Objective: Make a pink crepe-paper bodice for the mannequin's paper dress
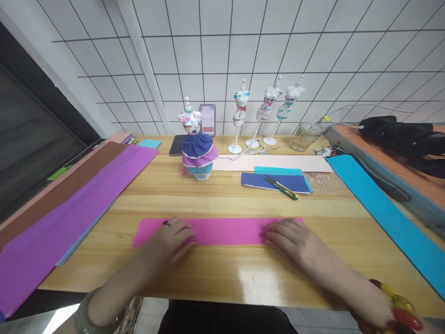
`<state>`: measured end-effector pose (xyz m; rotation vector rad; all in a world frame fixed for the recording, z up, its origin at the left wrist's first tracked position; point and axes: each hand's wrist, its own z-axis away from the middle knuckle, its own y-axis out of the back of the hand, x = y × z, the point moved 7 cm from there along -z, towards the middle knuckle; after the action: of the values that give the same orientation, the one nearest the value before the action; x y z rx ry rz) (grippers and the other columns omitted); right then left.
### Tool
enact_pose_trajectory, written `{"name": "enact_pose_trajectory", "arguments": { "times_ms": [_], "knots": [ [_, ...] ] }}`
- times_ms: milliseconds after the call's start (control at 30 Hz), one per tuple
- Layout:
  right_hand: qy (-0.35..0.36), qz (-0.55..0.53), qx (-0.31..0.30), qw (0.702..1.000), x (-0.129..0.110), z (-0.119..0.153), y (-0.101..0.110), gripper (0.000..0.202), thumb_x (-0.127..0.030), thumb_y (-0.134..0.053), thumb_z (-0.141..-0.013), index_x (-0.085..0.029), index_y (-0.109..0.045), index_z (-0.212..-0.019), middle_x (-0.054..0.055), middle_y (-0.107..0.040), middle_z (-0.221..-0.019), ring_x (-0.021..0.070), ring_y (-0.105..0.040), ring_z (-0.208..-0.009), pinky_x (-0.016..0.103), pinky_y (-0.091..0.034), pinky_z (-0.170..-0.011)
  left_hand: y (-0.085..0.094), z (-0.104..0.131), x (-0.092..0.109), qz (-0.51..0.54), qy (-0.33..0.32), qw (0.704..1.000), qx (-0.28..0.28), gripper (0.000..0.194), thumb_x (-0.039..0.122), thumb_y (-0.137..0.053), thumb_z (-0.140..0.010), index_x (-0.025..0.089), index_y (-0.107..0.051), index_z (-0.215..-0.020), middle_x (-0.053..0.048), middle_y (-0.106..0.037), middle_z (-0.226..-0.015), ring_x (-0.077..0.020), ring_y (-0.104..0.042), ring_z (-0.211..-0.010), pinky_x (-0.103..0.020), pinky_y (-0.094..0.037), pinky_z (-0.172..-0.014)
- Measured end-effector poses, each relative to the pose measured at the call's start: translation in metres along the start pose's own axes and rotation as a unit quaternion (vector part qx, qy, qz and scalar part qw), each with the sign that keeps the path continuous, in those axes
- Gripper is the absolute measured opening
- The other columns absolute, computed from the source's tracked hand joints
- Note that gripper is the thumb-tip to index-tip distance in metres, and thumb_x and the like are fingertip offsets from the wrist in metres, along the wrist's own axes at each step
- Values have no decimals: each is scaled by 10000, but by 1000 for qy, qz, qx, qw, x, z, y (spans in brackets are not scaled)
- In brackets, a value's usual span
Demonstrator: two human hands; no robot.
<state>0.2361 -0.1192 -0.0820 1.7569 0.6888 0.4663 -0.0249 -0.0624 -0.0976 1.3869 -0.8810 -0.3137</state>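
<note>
A bright pink crepe-paper strip (225, 231) lies lengthwise on the wooden table in front of me. My left hand (175, 236) rests on its left part, fingers together and laid over the paper, a ring on one finger. On the strip's right part lies my right hand (290, 239), its fingers also flat against the paper. The undersides of both hands are hidden. Farther back, yellow-and-green thread snips (282, 186) lie on a folded dark blue paper strip (255, 180), beside a light blue piece (278, 170).
A small dress form (196, 144) wears a layered paper skirt. Three bare forms (240, 116) stand near the tiled wall beside a glass jar (306, 137). Purple paper (86, 204) lies left, blue paper (385, 218) right. Small beads (321, 181) sit near the snips.
</note>
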Motion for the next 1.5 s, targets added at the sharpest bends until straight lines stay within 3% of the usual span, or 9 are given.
{"name": "enact_pose_trajectory", "arguments": {
  "times_ms": [133, 333, 633, 833, 967, 1133, 1267, 1400, 1500],
  "knots": [
    [47, 62, -14, 997, -16, -12, -17, 264, -84, -428, -922, -83, -660, -1046, 166, -705, -987, 266, -663, -841, 440, -537, -750, -5, -13, 18, -24, -31, 999, -11, 175, 219, -435, -938, 198, -606, -972, -66, -608, -995, -213, -532, -932, -371, -438, -821],
    [64, 100, -17, 993, -14, -6, -26, 319, -62, -379, -917, -72, -664, -1059, 185, -710, -1003, 270, -679, -827, 434, -569, -707, -2, -20, 29, -63, -41, 996, -39, 201, 181, -425, -932, 179, -623, -960, -78, -617, -943, -222, -548, -891, -376, -456, -774],
    [-48, -74, -27, 996, 15, -13, -9, 290, -126, -437, -932, -201, -642, -1123, 89, -725, -1031, 219, -694, -877, 353, -578, -732, 3, -25, 26, -41, -40, 998, -15, 215, 178, -424, -922, 182, -629, -859, -59, -608, -874, -189, -541, -821, -333, -443, -728],
    [-84, -101, -23, 991, 36, -10, 7, 359, -117, -405, -926, -246, -609, -1191, 64, -717, -1060, 213, -682, -916, 368, -558, -784, 12, -24, 3, -1, -9, 1000, -24, 275, 130, -379, -907, 180, -593, -742, -44, -610, -820, -170, -530, -780, -311, -416, -723],
    [-110, -133, -9, 985, 53, -9, 13, 275, -221, -405, -952, -231, -631, -1108, 72, -713, -1050, 210, -684, -905, 338, -558, -745, 23, -20, -24, 52, 42, 996, -55, 229, 231, -405, -919, 183, -591, -794, -28, -628, -793, -162, -556, -760, -290, -409, -707],
    [-136, -123, 12, 983, 80, -17, 8, 252, -260, -418, -941, -215, -633, -1065, 84, -714, -1043, 240, -685, -929, 376, -552, -778, 43, -32, -45, 111, 102, 986, -69, 257, 320, -393, -930, 193, -594, -832, 1, -655, -814, -145, -577, -720, -253, -401, -652],
    [-112, -72, -1, 991, 92, -30, -4, 293, -195, -402, -931, -196, -619, -1128, 118, -680, -1129, 269, -653, -1034, 407, -538, -833, 40, -48, -57, 81, 98, 989, -77, 265, 291, -382, -925, 190, -614, -846, -10, -669, -829, -164, -594, -738, -271, -420, -663],
    [-75, 18, 9, 997, 91, -31, -13, 356, -174, -366, -946, -167, -581, -1231, 171, -611, -1228, 315, -571, -1143, 492, -493, -888, 34, -53, -66, -25, 74, 997, 23, 335, 214, -447, -890, 154, -549, -1204, -112, -621, -1150, -249, -552, -1073, -381, -426, -908],
    [-43, 29, 10, 999, 71, -25, -18, 412, -180, -363, -962, -189, -479, -1358, 160, -545, -1329, 304, -477, -1254, 532, -425, -985, 29, -49, -50, -117, 17, 987, 110, 354, 193, -432, -907, 131, -531, -1242, -153, -598, -1168, -276, -513, -1114, -453, -400, -955]
  ]
}}
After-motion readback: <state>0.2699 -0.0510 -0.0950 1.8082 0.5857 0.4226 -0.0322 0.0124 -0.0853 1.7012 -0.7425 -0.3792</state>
